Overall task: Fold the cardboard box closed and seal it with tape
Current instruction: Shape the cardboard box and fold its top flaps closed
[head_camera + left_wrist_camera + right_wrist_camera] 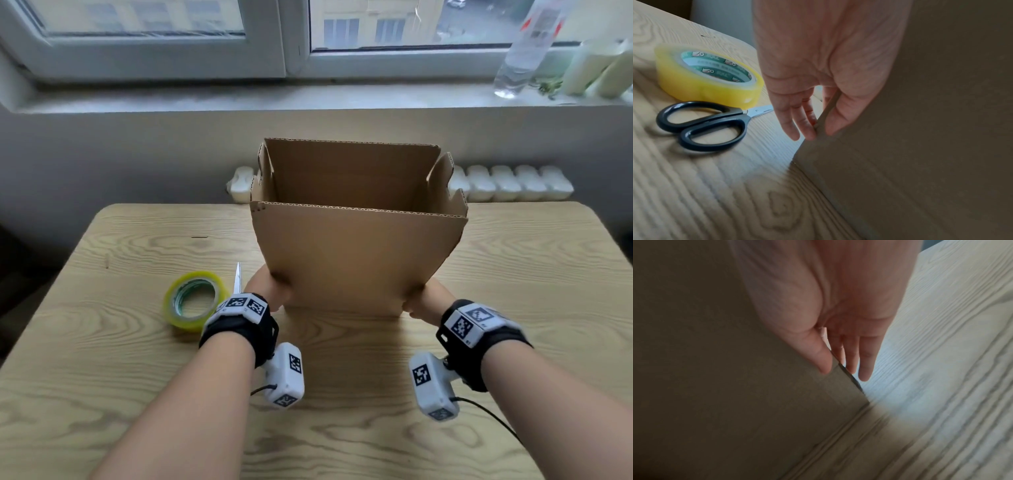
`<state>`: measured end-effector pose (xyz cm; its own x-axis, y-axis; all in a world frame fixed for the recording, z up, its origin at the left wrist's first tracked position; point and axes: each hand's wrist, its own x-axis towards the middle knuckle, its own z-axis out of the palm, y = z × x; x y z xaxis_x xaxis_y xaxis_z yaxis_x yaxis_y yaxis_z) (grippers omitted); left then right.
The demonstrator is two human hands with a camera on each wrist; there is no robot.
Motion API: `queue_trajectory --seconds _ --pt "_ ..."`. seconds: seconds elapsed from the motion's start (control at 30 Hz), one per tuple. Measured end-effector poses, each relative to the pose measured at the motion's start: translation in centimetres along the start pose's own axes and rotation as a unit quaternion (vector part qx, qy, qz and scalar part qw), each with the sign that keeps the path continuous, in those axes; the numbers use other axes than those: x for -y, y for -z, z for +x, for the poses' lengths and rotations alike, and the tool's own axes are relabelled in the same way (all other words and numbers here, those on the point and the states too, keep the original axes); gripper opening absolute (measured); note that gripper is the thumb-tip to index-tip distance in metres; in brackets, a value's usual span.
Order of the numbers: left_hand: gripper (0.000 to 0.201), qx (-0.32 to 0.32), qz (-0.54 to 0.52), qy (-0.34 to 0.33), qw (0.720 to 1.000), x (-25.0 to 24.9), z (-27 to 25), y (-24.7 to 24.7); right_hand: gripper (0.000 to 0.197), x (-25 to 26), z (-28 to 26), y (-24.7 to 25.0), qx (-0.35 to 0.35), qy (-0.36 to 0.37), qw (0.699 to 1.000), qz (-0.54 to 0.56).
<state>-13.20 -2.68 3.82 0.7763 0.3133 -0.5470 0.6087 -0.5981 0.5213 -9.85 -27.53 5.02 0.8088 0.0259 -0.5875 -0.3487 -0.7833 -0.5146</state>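
Note:
An open brown cardboard box (356,253) stands on the wooden table (120,359), its top flaps upright. My left hand (274,286) pinches the box's lower left corner. In the left wrist view the left hand (820,129) has its thumb on the near face and its fingers (807,129) behind the edge of the box (920,129). My right hand (419,296) grips the lower right corner the same way. The right wrist view shows the right hand (838,368) with thumb in front of the box (715,353) and fingers behind. A yellow tape roll (195,299) (701,81) lies left of the box.
Black-handled scissors (702,125) lie beside the tape, their blade tip (237,277) showing by my left wrist. A plastic bottle (524,51) and pale containers (596,68) stand on the windowsill. A white radiator (513,183) sits behind the table's far edge.

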Motion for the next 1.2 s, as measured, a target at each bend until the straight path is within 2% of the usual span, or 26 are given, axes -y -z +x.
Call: queue_trajectory --seconds 0.03,0.1,0.2,0.27,0.4,0.53,0.63,0.67,0.7,0.8,0.87,0.9,0.97,1.0,1.2 --pt "0.021 0.008 0.023 -0.007 1.0 0.2 0.0 -0.1 0.039 -0.1 0.0 -0.1 -0.002 0.016 0.999 -0.028" --pt "0.024 0.003 0.032 -0.021 0.999 0.3 0.0 -0.2 0.039 -0.3 0.2 -0.4 -0.006 0.029 0.999 -0.04" --pt "0.008 -0.002 0.019 -0.019 1.0 0.3 -0.2 -0.4 0.027 -0.2 -0.3 -0.4 0.007 0.033 0.999 -0.042" --pt "0.014 -0.002 -0.005 -0.013 1.0 0.3 -0.4 -0.3 0.019 -0.1 -0.7 -0.1 0.005 0.043 0.999 -0.027" --pt "0.008 -0.018 0.017 -0.025 0.999 -0.2 -1.4 0.8 0.023 0.3 -2.1 0.6 -0.006 0.08 0.996 0.038" --pt "0.007 -0.032 0.054 -0.035 0.997 -1.2 -3.0 2.4 0.003 0.5 -3.7 1.3 -0.008 0.096 0.994 0.051" --pt "0.005 -0.031 0.008 -0.01 0.999 -1.7 -4.5 3.4 0.004 0.5 -4.5 1.8 -0.005 0.095 0.992 0.08" --pt "0.002 -0.019 -0.02 -0.003 1.0 -1.6 -4.8 3.7 0.005 0.6 -4.8 1.9 -0.001 0.09 0.991 0.102" --pt "0.009 -0.008 -0.041 0.007 0.999 -1.6 -5.0 3.9 0.008 0.5 -4.9 2.0 0.002 0.082 0.989 0.122" --pt "0.052 0.012 -0.069 0.018 0.997 -1.0 -4.6 3.8 0.018 0.1 -5.2 2.2 0.012 0.064 0.991 0.119" --pt "0.075 0.02 -0.089 0.019 0.996 -0.5 -4.1 3.4 0.035 -0.2 -5.5 2.3 0.014 0.057 0.992 0.111" --pt "0.08 0.028 -0.097 0.019 0.995 -0.4 -4.2 3.3 0.048 -0.4 -5.7 2.3 0.017 0.054 0.991 0.119" --pt "0.08 0.045 -0.105 0.018 0.993 -0.1 -4.2 3.1 0.07 -0.7 -5.8 2.2 0.02 0.047 0.989 0.142" --pt "0.077 0.055 -0.108 0.014 0.993 0.1 -4.2 3.1 0.075 -0.9 -5.9 2.1 0.02 0.045 0.988 0.147" --pt "0.073 0.093 -0.114 -0.006 0.989 0.9 -5.7 3.1 0.07 -1.3 -6.5 2.0 0.015 0.02 0.987 0.158"
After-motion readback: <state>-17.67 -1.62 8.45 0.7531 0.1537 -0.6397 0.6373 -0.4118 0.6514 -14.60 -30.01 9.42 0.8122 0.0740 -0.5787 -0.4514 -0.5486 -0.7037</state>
